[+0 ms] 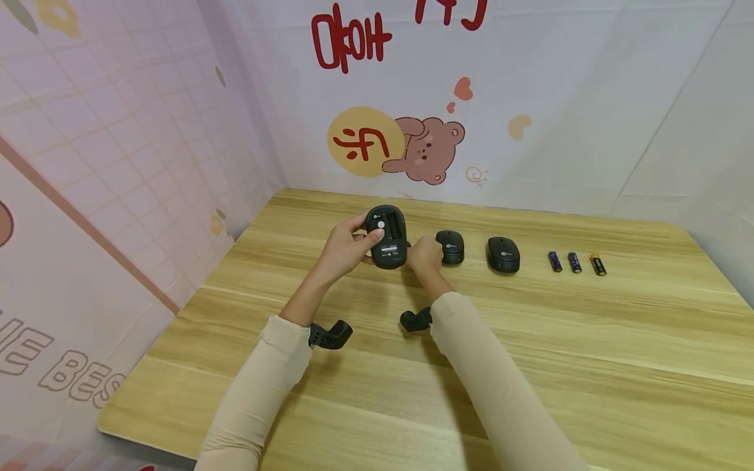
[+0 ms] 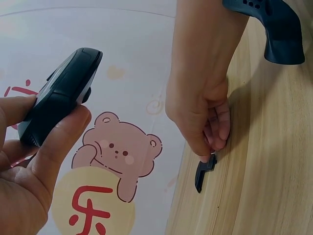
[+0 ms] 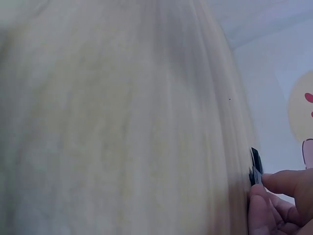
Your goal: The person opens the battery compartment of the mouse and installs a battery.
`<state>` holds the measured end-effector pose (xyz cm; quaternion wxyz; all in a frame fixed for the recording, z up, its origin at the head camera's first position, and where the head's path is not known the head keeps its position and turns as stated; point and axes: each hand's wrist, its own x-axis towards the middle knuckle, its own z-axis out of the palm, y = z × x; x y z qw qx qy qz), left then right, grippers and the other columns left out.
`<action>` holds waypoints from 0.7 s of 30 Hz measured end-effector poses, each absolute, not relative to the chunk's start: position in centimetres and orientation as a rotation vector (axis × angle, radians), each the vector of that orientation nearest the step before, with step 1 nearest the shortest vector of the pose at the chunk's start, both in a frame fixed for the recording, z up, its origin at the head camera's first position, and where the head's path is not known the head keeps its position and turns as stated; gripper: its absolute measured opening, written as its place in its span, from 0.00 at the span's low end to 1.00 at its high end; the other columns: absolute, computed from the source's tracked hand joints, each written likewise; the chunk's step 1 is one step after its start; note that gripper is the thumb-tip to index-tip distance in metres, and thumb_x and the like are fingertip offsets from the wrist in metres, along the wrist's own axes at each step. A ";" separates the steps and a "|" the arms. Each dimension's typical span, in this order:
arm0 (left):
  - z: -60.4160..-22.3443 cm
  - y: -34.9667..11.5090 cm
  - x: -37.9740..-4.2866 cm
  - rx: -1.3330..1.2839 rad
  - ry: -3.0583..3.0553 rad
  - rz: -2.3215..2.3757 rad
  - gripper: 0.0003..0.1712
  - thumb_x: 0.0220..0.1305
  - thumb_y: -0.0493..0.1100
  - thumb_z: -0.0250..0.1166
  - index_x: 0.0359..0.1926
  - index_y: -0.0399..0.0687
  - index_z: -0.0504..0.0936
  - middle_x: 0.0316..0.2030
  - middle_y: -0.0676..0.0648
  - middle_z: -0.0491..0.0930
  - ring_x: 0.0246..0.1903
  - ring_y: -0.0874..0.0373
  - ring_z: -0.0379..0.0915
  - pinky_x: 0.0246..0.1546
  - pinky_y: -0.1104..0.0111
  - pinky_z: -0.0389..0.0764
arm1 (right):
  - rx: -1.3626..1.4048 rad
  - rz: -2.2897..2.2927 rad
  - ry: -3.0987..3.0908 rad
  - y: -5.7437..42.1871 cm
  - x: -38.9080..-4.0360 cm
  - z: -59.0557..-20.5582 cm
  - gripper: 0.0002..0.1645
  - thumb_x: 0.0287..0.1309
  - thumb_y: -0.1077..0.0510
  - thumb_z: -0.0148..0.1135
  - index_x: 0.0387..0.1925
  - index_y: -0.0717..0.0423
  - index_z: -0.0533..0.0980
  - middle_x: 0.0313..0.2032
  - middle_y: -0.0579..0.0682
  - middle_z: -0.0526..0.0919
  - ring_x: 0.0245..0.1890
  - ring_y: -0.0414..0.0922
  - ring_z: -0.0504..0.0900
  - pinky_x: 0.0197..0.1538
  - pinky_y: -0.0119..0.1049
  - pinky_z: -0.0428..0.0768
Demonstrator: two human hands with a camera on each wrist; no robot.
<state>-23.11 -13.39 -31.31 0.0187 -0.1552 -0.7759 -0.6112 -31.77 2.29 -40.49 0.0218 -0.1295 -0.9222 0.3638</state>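
My left hand (image 1: 344,250) holds a black computer mouse (image 1: 390,257) off the table, its underside turned toward the head camera. An uncovered battery slot shows in that underside, and my thumb lies across its edge. In the left wrist view the same mouse (image 2: 61,100) appears side-on between thumb and fingers. Just to the right of it, my right hand (image 1: 425,254) is low at the table. Its thumb and fingers pinch a small thin black battery cover (image 2: 201,175), also visible in the right wrist view as a dark piece (image 3: 257,164) at the fingertips.
Two more black mice stand on the wooden table (image 1: 377,405), one close beside my right hand (image 1: 452,248) and another (image 1: 503,255) farther right. Several batteries, among them a purple one (image 1: 555,261), lie right of them. A printed cloth (image 1: 530,65) hangs behind the table.
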 end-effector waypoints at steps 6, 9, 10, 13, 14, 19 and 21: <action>-31.5 -12.9 -23.2 -0.503 -2.403 -1.924 0.25 0.65 0.37 0.59 0.63 0.41 0.68 0.40 0.37 0.73 0.35 0.50 0.80 0.26 0.58 0.83 | -0.263 1.076 -2.886 3.4 -31.6 -40.5 0.16 0.52 0.55 0.59 0.18 0.62 0.82 0.12 0.50 0.80 0.16 0.45 0.80 0.26 0.38 0.81; -31.6 -12.8 -23.2 -0.505 -2.402 -1.936 0.25 0.65 0.37 0.58 0.63 0.40 0.68 0.40 0.38 0.73 0.35 0.50 0.80 0.27 0.56 0.83 | -0.163 1.063 -2.903 4.1 -31.3 -40.3 0.14 0.49 0.59 0.57 0.15 0.61 0.82 0.11 0.49 0.79 0.16 0.44 0.80 0.38 0.43 0.82; -31.6 -12.7 -23.2 -0.505 -2.403 -1.941 0.25 0.65 0.37 0.58 0.63 0.40 0.68 0.40 0.38 0.72 0.35 0.50 0.80 0.28 0.55 0.83 | -0.126 1.067 -2.909 4.3 -31.1 -40.2 0.14 0.48 0.60 0.57 0.14 0.60 0.82 0.10 0.48 0.78 0.16 0.44 0.80 0.45 0.43 0.80; -31.5 -12.5 -23.1 -0.511 -2.403 -1.957 0.25 0.65 0.36 0.58 0.62 0.40 0.68 0.40 0.37 0.72 0.35 0.49 0.80 0.28 0.55 0.83 | -0.015 1.093 -2.924 5.2 -30.6 -39.8 0.16 0.48 0.60 0.56 0.12 0.59 0.81 0.10 0.47 0.78 0.16 0.43 0.79 0.59 0.48 0.69; -31.5 -12.4 -23.2 -0.513 -2.403 -1.961 0.25 0.65 0.36 0.58 0.62 0.40 0.68 0.40 0.37 0.72 0.35 0.49 0.80 0.28 0.55 0.83 | 0.024 1.109 -2.925 5.5 -30.4 -39.7 0.16 0.49 0.60 0.56 0.12 0.59 0.82 0.11 0.47 0.78 0.16 0.42 0.79 0.62 0.49 0.65; -31.7 -11.8 -23.2 -0.512 -2.412 -1.964 0.24 0.65 0.36 0.58 0.62 0.41 0.69 0.40 0.38 0.72 0.35 0.50 0.80 0.27 0.57 0.83 | 0.179 1.246 -2.915 7.0 -29.2 -38.8 0.15 0.53 0.58 0.57 0.20 0.63 0.84 0.17 0.51 0.82 0.19 0.45 0.82 0.48 0.43 0.78; -31.8 -11.4 -23.2 -0.512 -2.419 -1.978 0.25 0.65 0.36 0.58 0.62 0.41 0.69 0.40 0.38 0.72 0.35 0.50 0.80 0.28 0.56 0.83 | 0.236 1.246 -2.931 7.7 -28.8 -38.2 0.14 0.55 0.57 0.58 0.23 0.63 0.84 0.19 0.53 0.83 0.21 0.47 0.83 0.34 0.37 0.82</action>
